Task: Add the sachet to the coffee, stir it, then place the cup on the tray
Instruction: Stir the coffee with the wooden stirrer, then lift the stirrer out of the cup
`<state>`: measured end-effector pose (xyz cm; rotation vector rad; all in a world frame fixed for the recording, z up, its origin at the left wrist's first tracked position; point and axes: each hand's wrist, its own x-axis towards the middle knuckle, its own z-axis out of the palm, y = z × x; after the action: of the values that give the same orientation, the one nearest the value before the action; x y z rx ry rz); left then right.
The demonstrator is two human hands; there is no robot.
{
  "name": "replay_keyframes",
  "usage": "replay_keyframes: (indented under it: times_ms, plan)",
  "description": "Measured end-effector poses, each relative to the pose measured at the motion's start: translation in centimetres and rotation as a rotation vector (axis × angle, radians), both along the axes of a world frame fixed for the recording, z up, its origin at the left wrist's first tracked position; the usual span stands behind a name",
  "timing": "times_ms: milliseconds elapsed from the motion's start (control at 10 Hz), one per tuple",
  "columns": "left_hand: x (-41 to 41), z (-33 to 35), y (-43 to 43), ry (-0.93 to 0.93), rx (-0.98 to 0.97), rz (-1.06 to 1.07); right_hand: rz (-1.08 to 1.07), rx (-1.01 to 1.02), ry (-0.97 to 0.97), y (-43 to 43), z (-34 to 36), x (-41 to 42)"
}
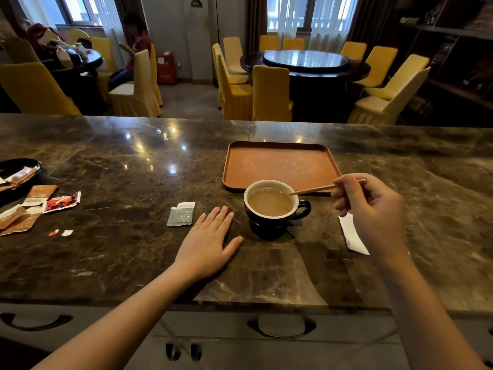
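A dark cup (272, 225) with a white inside holds milky brown coffee and stands on the marble counter, just in front of the orange-brown tray (280, 150). My right hand (373, 209) pinches a thin wooden stir stick (314, 190) whose tip dips into the coffee at the cup's right rim. My left hand (208, 241) lies flat on the counter, fingers spread, just left of the cup and holding nothing. A torn grey-green sachet (181, 214) lies beside its fingertips.
A white paper wrapper (352, 236) lies under my right wrist. Torn brown and red sachets (40, 206) and a black dish (16, 172) sit at the far left. Beyond the counter's far edge stand yellow chairs and a round table; a person sits at back left.
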<state>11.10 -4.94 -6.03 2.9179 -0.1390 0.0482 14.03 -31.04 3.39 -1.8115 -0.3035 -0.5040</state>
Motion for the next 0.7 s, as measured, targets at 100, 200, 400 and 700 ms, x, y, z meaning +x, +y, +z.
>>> replay_keyframes:
  times_ms: [100,200,400,700]
  plan:
    - [0.0,0.0,0.1,0.001,-0.004,-0.002,-0.004,0.018,0.092,-0.2,-0.6,0.4]
    - [0.0,0.0,0.0,0.003,-0.004,-0.003,-0.058,0.087,0.118,-0.7,-1.2,0.5]
    - [0.0,0.0,0.0,-0.013,0.008,0.002,-0.144,0.178,0.132,-1.5,-1.7,-0.1]
    - [0.1,0.0,0.0,-0.016,-0.002,0.001,-0.344,0.507,0.322,-6.3,-3.7,-1.7]
